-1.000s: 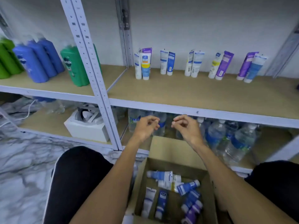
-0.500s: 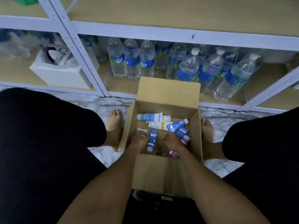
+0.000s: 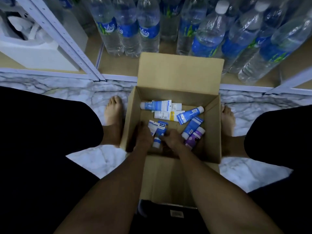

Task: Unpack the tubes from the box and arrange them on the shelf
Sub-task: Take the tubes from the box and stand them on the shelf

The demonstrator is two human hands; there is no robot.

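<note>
Both hands are down in the cardboard box, which sits open on the marble floor in the middle of the frame, between two bare feet. The left hand has its fingers curled round a white tube at the near-left of the box. The right hand is just beside it, fingers bent up against a dark blue tube, but it's too murky to tell if it's actually gripping it.

The rest of the tubes lie loose on the box floor: a blue-and-white tube at the far side, a white-and-yellow tube below it, two blue tubes to the right, and a purple tube just right of the right hand.

The box's raised far flap stands right in front of the bottom shelf, which is crowded with water bottles across the top of the frame. A white foam box sits at upper left, behind the shelf's grey upright. Black-clad knees fill both lower sides.
</note>
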